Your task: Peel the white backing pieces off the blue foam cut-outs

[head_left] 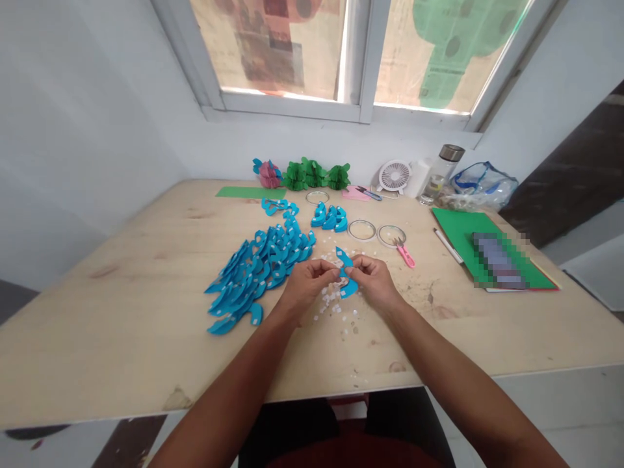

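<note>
A curved blue paper piece is held in the middle of the table, pinched at its right edge by my right hand. My left hand is closed in a pinch at the left side of the same piece; what sits between its fingertips is too small to make out. Small white squares lie scattered on the wood below and around my fingers. To the left spreads a large pile of blue paper pieces with white squares on them.
Behind are small blue stacks, tape rolls, green paper flowers, a fan and a bottle. Pink snips, a white pen and a green folder with a blurred object lie right.
</note>
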Demonstrator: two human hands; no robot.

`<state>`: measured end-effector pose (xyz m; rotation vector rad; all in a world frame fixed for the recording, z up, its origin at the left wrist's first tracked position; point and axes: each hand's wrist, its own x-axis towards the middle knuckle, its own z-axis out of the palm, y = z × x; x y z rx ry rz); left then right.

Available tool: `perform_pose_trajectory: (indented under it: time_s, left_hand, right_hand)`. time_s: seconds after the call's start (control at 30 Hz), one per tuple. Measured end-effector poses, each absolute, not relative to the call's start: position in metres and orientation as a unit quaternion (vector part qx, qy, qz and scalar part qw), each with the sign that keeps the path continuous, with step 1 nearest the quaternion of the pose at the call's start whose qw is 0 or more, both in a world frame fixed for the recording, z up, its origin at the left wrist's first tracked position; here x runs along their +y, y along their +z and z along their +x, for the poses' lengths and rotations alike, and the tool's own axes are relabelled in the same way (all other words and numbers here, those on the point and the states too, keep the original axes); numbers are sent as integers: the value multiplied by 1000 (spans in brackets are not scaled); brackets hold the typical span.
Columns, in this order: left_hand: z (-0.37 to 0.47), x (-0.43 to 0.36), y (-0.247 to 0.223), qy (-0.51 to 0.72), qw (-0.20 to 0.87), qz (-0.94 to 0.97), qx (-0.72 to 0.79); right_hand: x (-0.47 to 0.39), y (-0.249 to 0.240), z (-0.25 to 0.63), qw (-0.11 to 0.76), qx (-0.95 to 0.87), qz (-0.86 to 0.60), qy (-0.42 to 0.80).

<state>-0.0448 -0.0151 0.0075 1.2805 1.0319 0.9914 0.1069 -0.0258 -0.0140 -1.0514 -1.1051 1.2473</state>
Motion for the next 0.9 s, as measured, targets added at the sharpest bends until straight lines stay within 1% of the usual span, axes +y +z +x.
perform_pose_trajectory:
  time_s: [0.27, 0.37, 0.6, 0.9]
  left_hand:
    - [-44, -19, 20, 438, 568, 522, 462]
    - [-45, -19, 20, 435, 570, 521, 463]
    - [-43, -12, 6, 461, 520, 540, 476]
    - [-43, -19, 16, 443, 523, 548, 480]
  right_hand:
    - [-27, -15, 108, 562, -443, -412, 564]
    - [-28, -13, 108, 550, -453, -412, 568]
    - [-29, -10, 106, 524, -489, -445, 537]
    - [-27, -14, 107, 523, -502, -458, 514]
